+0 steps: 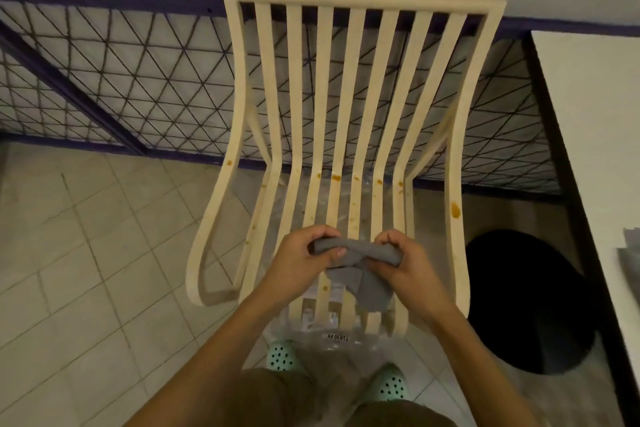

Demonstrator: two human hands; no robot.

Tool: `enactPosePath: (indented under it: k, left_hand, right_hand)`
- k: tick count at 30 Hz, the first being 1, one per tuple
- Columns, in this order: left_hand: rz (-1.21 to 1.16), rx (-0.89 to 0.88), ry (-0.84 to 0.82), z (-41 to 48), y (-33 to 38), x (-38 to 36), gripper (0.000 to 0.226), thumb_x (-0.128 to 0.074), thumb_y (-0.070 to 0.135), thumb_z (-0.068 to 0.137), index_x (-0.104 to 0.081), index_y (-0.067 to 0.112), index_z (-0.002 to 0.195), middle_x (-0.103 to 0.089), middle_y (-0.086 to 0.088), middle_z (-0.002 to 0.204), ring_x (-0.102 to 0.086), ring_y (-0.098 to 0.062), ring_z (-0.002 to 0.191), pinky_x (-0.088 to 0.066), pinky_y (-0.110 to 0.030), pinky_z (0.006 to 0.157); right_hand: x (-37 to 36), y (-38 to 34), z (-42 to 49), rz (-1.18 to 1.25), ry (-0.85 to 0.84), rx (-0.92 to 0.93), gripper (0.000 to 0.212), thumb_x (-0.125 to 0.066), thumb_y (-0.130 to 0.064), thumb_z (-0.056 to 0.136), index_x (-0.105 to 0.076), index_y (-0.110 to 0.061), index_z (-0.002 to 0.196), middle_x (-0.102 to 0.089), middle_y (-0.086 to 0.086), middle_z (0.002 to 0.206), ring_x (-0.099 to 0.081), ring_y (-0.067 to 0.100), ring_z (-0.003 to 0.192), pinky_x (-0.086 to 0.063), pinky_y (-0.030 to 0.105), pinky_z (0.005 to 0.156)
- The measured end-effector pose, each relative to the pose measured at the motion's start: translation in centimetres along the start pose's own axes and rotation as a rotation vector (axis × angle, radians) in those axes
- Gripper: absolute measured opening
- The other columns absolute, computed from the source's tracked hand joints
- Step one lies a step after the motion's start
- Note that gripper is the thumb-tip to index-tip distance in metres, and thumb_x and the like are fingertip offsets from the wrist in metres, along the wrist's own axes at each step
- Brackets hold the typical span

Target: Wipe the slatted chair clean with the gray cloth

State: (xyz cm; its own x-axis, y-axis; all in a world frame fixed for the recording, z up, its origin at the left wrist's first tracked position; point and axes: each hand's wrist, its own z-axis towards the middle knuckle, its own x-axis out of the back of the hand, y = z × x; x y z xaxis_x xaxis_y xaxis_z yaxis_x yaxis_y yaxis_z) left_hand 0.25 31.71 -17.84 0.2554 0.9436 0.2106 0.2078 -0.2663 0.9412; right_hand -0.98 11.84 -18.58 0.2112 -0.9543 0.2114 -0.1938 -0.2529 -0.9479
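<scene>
A pale wooden slatted chair (pixel 356 87) stands in front of me, its back toward the wall. Orange-brown stains dot the seat slats and the right armrest (pixel 455 210). Above the front of the seat I hold a gray cloth (pixel 360 263) bunched between both hands. My left hand (pixel 301 260) grips its left end and my right hand (pixel 401 263) grips its right end. A loose flap of the cloth hangs down over the seat slats.
A dark wire-mesh panel (pixel 138 80) leans along the wall behind the chair. A white table (pixel 595 121) runs along the right side, with a round black object (pixel 526 302) on the floor beside it. Clear plastic sheet (pixel 337 343) lies under the chair on the tiled floor.
</scene>
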Motion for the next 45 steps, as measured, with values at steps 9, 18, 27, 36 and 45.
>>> enactPosePath:
  k: [9,18,27,36,45]
  left_hand:
    - [-0.284,-0.070,0.149,-3.1,-5.3,-1.5,0.025,-0.066,-0.001,0.085,-0.066,0.007,0.109,-0.070,-0.007,0.102,-0.068,-0.014,0.093,-0.056,-0.024,0.076]
    - [-0.429,-0.090,0.175,-10.9,-5.1,-1.1,0.037,-0.066,-0.005,0.084,-0.059,0.010,0.117,-0.069,-0.004,0.104,-0.066,-0.018,0.099,-0.057,-0.020,0.075]
    - [-0.185,-0.230,0.362,-7.5,-5.5,3.7,0.025,-0.067,0.002,0.085,-0.066,0.020,0.103,-0.070,0.002,0.091,-0.066,-0.010,0.088,-0.053,-0.017,0.074]
    - [0.407,-0.122,0.757,2.1,-12.5,16.6,0.032,-0.070,0.026,0.084,-0.061,0.023,0.115,-0.059,0.009,0.112,-0.054,-0.009,0.100,-0.047,-0.032,0.081]
    - [0.376,-0.023,0.657,2.8,-15.5,15.3,0.038,-0.066,0.012,0.086,-0.057,0.017,0.123,-0.061,0.003,0.112,-0.058,-0.012,0.100,-0.046,-0.024,0.082]
  right_hand:
    - [-2.4,3.5,-3.6,0.176,0.103,-0.004,0.031,-0.077,-0.009,0.081,-0.068,-0.010,0.110,-0.073,0.005,0.103,-0.070,0.019,0.094,-0.060,0.031,0.077]
    - [-6.2,1.6,-9.7,0.171,0.118,0.033,0.031,-0.071,-0.019,0.088,-0.066,-0.012,0.118,-0.073,0.004,0.107,-0.070,0.017,0.099,-0.057,0.035,0.086]
    - [-8.4,1.2,-4.4,-0.011,0.041,0.190,0.015,-0.060,-0.010,0.095,-0.058,-0.007,0.109,-0.066,0.008,0.102,-0.065,0.013,0.094,-0.052,0.019,0.074]
    - [-14.5,-1.3,12.9,-0.101,-0.068,0.265,0.022,-0.054,-0.012,0.099,-0.064,-0.017,0.117,-0.065,-0.003,0.108,-0.061,0.006,0.099,-0.044,0.009,0.079]
    - [-14.6,-0.5,13.0,-0.108,-0.073,0.265,0.024,-0.054,-0.011,0.098,-0.062,-0.028,0.113,-0.064,-0.008,0.109,-0.058,0.011,0.109,-0.042,0.013,0.085]
